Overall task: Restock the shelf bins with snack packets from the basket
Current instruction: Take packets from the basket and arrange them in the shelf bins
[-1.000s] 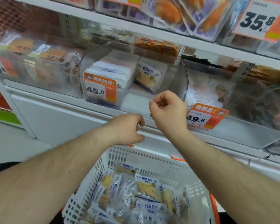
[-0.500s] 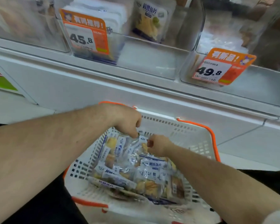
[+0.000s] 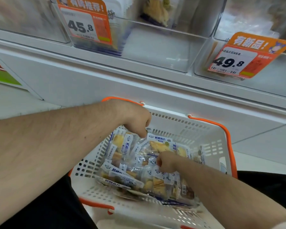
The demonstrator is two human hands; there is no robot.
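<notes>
Both hands down in the white basket (image 3: 205,134) with orange handles, which sits low in front of the shelf. Left hand (image 3: 135,119) at the far left of the pile, fingers curled downward, fingertips at the top edge of an upright snack packet (image 3: 158,141); whether this grip pinches the packet or only touches it, I cannot tell. Right hand (image 3: 166,161) lower and nearer the middle, grip curled tight on the top edge of another packet (image 3: 153,180) lying in the heap. Loose pile of clear packets (image 3: 122,176) with blue-and-white labels and yellowish contents fills the basket floor, overlapping at all angles. Above, clear shelf bin (image 3: 155,52) holds a row of white packets at its left side and one upright packet (image 3: 157,12) further back, with bare space on its right side. Orange price tag (image 3: 86,22) reading 45.8 on the bin's left front; second orange tag (image 3: 243,58) reading 49.8 on the neighbouring bin to the right. View slightly blurred
</notes>
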